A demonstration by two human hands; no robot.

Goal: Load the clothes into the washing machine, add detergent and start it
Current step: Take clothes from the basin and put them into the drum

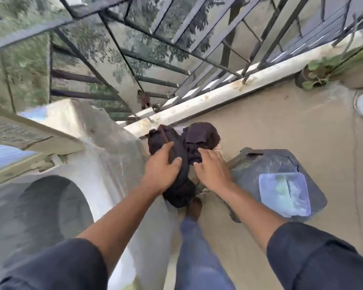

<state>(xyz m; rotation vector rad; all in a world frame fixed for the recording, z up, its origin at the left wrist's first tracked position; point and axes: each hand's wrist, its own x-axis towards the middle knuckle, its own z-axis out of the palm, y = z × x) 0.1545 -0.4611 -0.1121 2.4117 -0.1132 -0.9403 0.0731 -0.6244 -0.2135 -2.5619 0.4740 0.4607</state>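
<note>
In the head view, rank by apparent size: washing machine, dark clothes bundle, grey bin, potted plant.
1. washing machine, though nearest the camera
2. grey bin
3. dark clothes bundle
4. potted plant

The bin and the bundle look close in size, so that order is unsure.

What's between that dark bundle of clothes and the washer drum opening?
Nothing visible. The left hand grips the dark clothes and the right hand rests on them, just beside the washing machine. Its round drum opening looks uncovered, though the picture is blurred there.
</note>
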